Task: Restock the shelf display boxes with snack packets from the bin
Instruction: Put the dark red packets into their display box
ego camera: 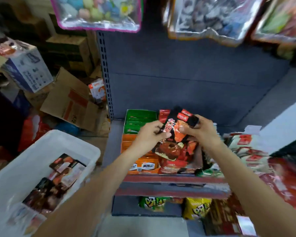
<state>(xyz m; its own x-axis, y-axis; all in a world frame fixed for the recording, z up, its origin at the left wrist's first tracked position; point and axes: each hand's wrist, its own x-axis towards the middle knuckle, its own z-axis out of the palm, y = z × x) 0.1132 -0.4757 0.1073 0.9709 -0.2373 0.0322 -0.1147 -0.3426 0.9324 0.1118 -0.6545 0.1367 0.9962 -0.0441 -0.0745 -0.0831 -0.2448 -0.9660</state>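
Low left: white bin (85,151), dark snack packets (58,182) inside, rim beside shelf edge (174,179). Bare grey shelf floor behind green display box (140,120) and orange display box (132,146). Above these, left hand (149,135) and right hand (202,130) gripping red-black packets (174,142).

Open room: the grey shelf back panel (186,74) across the middle of the frame, bare above the boxes; I could reach there unhindered.
Overhead, top of frame: hanging clear bags (99,12) crowd the upper edge.
Centre: green display box (140,117) and orange display box (135,149), both packed with packets.
Right: heaped white-and-red packets (246,147) close that side.
Lower left: white bin (41,151), open-topped.
Left background: cardboard cartons (70,100) block the floor.
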